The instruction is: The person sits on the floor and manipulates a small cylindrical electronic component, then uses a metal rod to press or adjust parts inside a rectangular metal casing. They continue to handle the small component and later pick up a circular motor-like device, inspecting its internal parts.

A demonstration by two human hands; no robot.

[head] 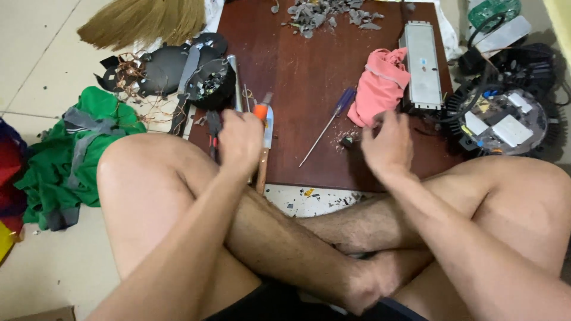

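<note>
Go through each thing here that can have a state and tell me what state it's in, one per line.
Left hand: closed on a tool handle.
Right hand: fingers curled, blurred, grip unclear.
Screwdriver: lying loose on the board.
Pink cloth: crumpled.
Round lamp: opened, insides exposed.
Metal box: closed, lying flat.

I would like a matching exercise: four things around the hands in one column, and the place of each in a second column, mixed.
1. blue-handled screwdriver
2. pink crumpled cloth
3. grey metal scraps
4. green fabric heap

a. floor, beside the left knee
b. board's far edge
c. board, between the left hand and the right hand
d. against the long grey metal box

Pairs: 1-c, 2-d, 3-b, 4-a
</note>
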